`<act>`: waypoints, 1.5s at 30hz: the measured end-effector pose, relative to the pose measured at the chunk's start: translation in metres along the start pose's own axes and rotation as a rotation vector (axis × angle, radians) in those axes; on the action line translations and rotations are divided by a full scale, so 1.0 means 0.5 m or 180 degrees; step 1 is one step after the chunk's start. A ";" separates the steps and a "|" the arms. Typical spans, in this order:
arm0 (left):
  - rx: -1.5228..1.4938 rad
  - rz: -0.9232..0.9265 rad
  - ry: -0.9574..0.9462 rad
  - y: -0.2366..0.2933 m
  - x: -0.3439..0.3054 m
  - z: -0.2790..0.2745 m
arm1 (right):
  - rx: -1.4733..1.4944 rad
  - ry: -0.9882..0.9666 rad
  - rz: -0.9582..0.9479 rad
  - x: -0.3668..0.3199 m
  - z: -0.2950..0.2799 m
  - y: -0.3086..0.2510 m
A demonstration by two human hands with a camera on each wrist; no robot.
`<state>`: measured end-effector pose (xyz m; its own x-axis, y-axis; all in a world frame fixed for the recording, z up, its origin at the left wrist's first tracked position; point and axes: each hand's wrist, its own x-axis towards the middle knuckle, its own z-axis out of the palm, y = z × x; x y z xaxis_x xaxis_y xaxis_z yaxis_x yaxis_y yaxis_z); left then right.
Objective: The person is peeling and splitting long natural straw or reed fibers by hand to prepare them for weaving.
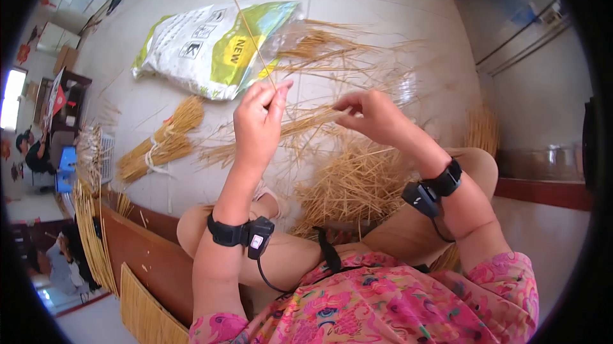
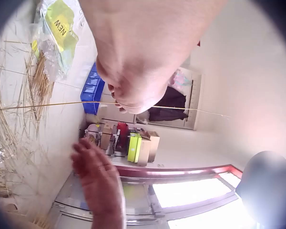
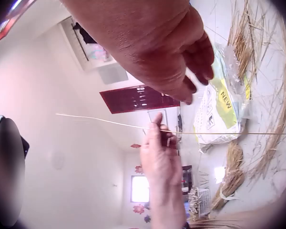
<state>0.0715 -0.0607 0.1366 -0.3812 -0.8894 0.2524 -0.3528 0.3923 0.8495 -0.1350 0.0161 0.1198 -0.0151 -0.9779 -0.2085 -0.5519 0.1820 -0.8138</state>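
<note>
In the head view my left hand pinches a thin straw stalk between thumb and fingers. The stalk runs well past both sides of the left hand in the right wrist view. My right hand is apart from it, over the straw, with loosely bent fingers and nothing in them. Below the hands a heap of loose straw lies between the legs. A flat swath of longer stalks spreads on the floor behind the heap.
A white and green bag lies ahead, with straw at its open end. Left of the hands is a tied straw bundle. A wooden bench stands at the lower left, and more stalks stand at the right.
</note>
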 end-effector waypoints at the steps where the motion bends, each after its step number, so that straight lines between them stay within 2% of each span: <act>1: 0.0110 0.0006 -0.0097 0.005 -0.008 0.011 | 0.0504 0.0183 0.0134 0.004 -0.009 -0.015; 2: 0.0210 0.0028 -0.0191 0.009 -0.014 0.025 | 0.0964 0.0288 -0.0061 0.006 -0.020 -0.024; 4: 0.0467 0.0539 -0.0278 0.001 -0.022 0.050 | 0.1868 0.0490 -0.0495 0.006 -0.043 -0.039; 7: 0.0763 0.1045 -0.0389 -0.001 -0.029 0.075 | 0.2531 0.0804 -0.1061 -0.005 -0.072 -0.067; 9: 0.0905 0.1318 -0.0416 -0.006 -0.027 0.088 | 0.2655 0.1114 -0.1085 -0.016 -0.100 -0.080; 15: 0.1446 0.1492 -0.0394 -0.021 -0.023 0.093 | 0.2825 0.2165 -0.1271 -0.034 -0.154 -0.073; 19: 0.1415 0.1382 -0.0449 -0.013 -0.020 0.086 | 0.2887 0.1955 -0.1162 -0.039 -0.153 -0.050; 22: 0.0582 0.0932 -0.0506 -0.003 -0.021 0.094 | 0.3373 0.1528 -0.0851 -0.040 -0.112 -0.047; 25: -0.0282 0.0407 -0.0592 0.035 -0.030 0.089 | 0.3421 0.1189 -0.0630 -0.043 -0.073 -0.055; 29: -0.0354 0.0236 -0.0380 0.050 -0.038 0.071 | 0.3219 0.0919 -0.0659 -0.047 -0.055 -0.060; 35: -0.0175 0.0294 -0.0423 0.049 -0.034 0.047 | 0.3237 0.1079 -0.0946 -0.046 -0.082 -0.061; 40: 0.0053 0.0377 -0.0642 0.049 -0.036 0.032 | 0.3398 0.1042 -0.0926 -0.042 -0.081 -0.062; 45: -0.0280 -0.0075 -0.0983 0.058 -0.046 0.041 | 0.3520 0.1253 -0.0870 -0.035 -0.066 -0.063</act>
<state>0.0528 -0.0241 0.1459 -0.6200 -0.7793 0.0911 -0.2945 0.3387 0.8936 -0.1450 0.0239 0.1670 -0.3688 -0.9271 0.0664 0.4336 -0.2348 -0.8700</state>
